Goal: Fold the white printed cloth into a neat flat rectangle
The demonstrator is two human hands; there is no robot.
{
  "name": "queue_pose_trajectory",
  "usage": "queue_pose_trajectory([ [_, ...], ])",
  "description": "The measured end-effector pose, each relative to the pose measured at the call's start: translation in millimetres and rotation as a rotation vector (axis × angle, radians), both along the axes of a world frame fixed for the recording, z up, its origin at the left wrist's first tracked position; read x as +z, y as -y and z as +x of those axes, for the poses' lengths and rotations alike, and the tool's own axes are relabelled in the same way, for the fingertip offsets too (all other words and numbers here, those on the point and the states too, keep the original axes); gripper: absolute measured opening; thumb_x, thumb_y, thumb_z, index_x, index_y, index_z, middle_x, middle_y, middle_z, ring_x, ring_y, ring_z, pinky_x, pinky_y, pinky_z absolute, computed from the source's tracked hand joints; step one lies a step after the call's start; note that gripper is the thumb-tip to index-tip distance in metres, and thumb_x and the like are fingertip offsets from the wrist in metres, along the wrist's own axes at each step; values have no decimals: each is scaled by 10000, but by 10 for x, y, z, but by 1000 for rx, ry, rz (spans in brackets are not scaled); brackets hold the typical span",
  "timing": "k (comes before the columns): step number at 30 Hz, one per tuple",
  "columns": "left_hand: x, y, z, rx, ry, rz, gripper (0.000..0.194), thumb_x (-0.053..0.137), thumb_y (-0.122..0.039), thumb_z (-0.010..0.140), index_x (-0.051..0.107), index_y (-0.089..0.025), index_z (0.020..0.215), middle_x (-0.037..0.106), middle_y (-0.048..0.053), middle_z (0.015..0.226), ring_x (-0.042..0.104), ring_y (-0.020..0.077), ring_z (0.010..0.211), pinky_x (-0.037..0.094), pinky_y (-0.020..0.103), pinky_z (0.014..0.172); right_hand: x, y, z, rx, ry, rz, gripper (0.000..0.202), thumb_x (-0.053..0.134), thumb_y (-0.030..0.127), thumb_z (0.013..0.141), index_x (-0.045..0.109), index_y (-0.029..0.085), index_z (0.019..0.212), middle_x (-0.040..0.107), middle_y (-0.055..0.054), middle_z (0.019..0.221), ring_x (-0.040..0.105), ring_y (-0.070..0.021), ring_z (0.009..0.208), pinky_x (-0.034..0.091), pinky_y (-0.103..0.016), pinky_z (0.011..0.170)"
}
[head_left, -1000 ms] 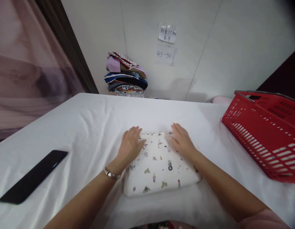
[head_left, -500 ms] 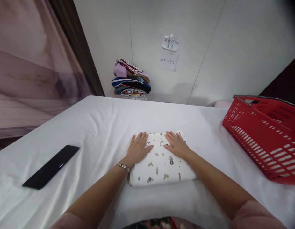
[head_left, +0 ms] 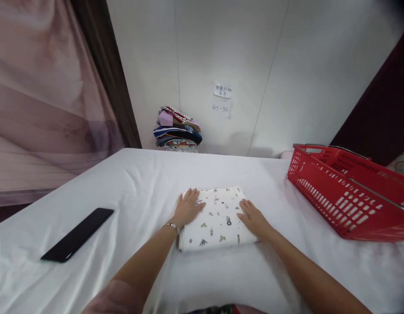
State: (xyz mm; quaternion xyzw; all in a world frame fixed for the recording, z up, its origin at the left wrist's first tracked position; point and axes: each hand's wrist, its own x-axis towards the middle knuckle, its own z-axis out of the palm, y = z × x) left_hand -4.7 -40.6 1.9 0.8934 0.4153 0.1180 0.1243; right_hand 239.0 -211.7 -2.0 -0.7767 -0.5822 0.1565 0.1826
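A folded white cloth (head_left: 215,222) printed with small plants and other little motifs lies flat in front of me, its layered edges showing at the left. My left hand (head_left: 188,207) rests on its left side, fingers stretched out and thumb apart. On the right side, my right hand (head_left: 254,219) lies with its fingers extended over the cloth's edge. Both hands press from above without gripping. A bracelet (head_left: 172,226) circles my left wrist.
White fabric covers the table (head_left: 139,179). A black phone-like slab (head_left: 78,234) lies at the left. A red plastic basket (head_left: 333,196) stands at the right. Beyond the far edge is a stack of folded fabrics (head_left: 178,131), near handwritten paper signs (head_left: 221,99) on the wall.
My right hand has slid right and nearer to me, from the cloth's top to its right edge. My left hand stays on the left side. The camera view has tilted up.
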Motion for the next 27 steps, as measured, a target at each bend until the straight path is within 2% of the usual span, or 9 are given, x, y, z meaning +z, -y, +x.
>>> queue_pose_trajectory([
  [3, -5, 21, -33, 127, 99, -24, 593, 352, -503, 861, 387, -150, 1337, 218, 92, 1482, 133, 242, 1371, 184, 418, 1084, -129, 298, 1, -139, -201, 133, 639, 388, 520, 835, 373, 165, 1365, 202, -58, 1487, 203, -201, 1353, 177, -340, 1100],
  [6, 5, 106, -109, 301, 208, -46, 607, 388, -451, 854, 364, -79, 1334, 253, 151, 1460, 225, 256, 1342, 237, 363, 1069, -184, 521, -58, -231, -369, 214, 617, 420, 505, 823, 390, 192, 1354, 226, -33, 1482, 220, -193, 1348, 201, -341, 1098],
  [9, 51, 275, -211, 379, 285, -127, 616, 430, -397, 835, 316, -71, 1345, 353, 159, 1404, 344, 241, 1282, 293, 332, 1037, -170, 625, -102, -275, -471, 253, 613, 459, 487, 807, 392, 207, 1348, 290, -24, 1459, 260, -191, 1334, 224, -350, 1092],
  [12, 107, 502, -299, 433, 291, -257, 648, 473, -393, 806, 286, -106, 1356, 438, 145, 1339, 440, 243, 1204, 362, 334, 969, -144, 597, -105, -314, -478, 270, 619, 448, 486, 812, 380, 195, 1353, 345, -34, 1432, 321, -200, 1304, 264, -348, 1075],
  [14, 128, 650, -339, 438, 256, -296, 651, 477, -399, 801, 280, -124, 1358, 473, 141, 1298, 476, 251, 1159, 394, 339, 916, -143, 531, -105, -322, -384, 251, 604, 418, 488, 826, 391, 185, 1347, 379, -49, 1411, 354, -214, 1282, 291, -352, 1057],
  [16, 132, 763, -364, 407, 218, -254, 610, 452, -371, 818, 285, -134, 1355, 491, 140, 1265, 483, 252, 1137, 404, 339, 882, -146, 462, -119, -283, -189, 209, 572, 390, 469, 840, 418, 174, 1329, 418, -74, 1380, 371, -240, 1263, 308, -374, 1039],
  [21, 117, 840, -392, 373, 166, -198, 499, 399, -288, 853, 330, -152, 1328, 539, 134, 1184, 521, 230, 1071, 409, 317, 826, -57, 388, -222, -165, 295, 141, 498, 344, 367, 871, 447, 136, 1299, 398, -142, 1378, 357, -277, 1258, 318, -415, 999],
  [24, 88, 846, -402, 370, 181, -157, 484, 393, -288, 860, 338, -150, 1321, 528, 132, 1210, 502, 225, 1097, 390, 313, 860, 16, 387, -321, -83, 426, 170, 499, 319, 361, 888, 406, 148, 1331, 278, -113, 1457, 211, -262, 1341, 216, -446, 1052],
  [27, 61, 881, -413, 371, 201, -93, 465, 369, -292, 871, 349, -148, 1313, 522, 131, 1222, 491, 226, 1102, 389, 318, 860, 12, 384, -413, 34, 413, 112, 521, 285, 410, 901, 363, 179, 1362, 258, -70, 1470, 161, -232, 1361, 139, -465, 1076],
])
